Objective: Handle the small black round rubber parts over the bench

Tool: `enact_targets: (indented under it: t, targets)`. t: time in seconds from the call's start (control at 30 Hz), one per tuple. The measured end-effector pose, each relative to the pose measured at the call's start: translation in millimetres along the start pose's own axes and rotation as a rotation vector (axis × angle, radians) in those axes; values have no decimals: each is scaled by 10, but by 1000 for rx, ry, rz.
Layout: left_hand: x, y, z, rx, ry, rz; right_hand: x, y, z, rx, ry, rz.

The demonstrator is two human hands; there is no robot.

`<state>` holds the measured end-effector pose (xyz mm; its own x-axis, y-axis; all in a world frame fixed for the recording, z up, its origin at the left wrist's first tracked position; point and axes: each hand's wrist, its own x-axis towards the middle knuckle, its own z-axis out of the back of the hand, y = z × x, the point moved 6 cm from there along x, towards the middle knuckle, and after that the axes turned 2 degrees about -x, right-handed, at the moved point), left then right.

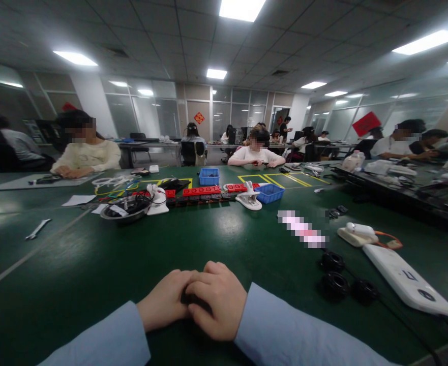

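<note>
Both hands rest together on the green table at the bottom centre. My left hand (166,300) comes in from the left, and its fingers are mostly hidden under the other hand. My right hand (221,302) is closed, its bent fingers lying over the fingers of my left hand. A dark gap shows between the two hands, and no object can be made out in it. Right of the hands, black ring-shaped parts (335,285) on a cable lie nearest, beside a long white device (410,279).
Ahead stand red power strips (201,191), blue baskets (209,176) (269,193), white clip stands (249,197) and a metal bowl (122,217) of black cables. A wrench (38,230) lies left. At right is a white device with an orange cord (387,239). Several people sit around.
</note>
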<state>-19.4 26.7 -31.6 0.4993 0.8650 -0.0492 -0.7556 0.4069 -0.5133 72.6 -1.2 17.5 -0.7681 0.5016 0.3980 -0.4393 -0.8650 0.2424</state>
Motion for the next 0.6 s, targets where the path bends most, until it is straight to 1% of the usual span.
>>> enact_targets:
  t: [0.13, 0.23, 0.37, 0.47, 0.6]
  targets:
    - [1, 18, -14, 23, 0, 19, -22, 85, -65, -20, 11, 99]
    - [0, 22, -13, 29, 3, 34, -35, 104, -102, -60, -1, 123]
    - [4, 23, -4, 28, 16, 33, -34, 81, -100, -138, -54, 145]
    - [6, 28, 3, 31, 19, 25, -20, 16, -75, -205, -80, 123]
    - [2, 44, 2, 32, 10, 21, 6, -99, -42, -233, -81, 61]
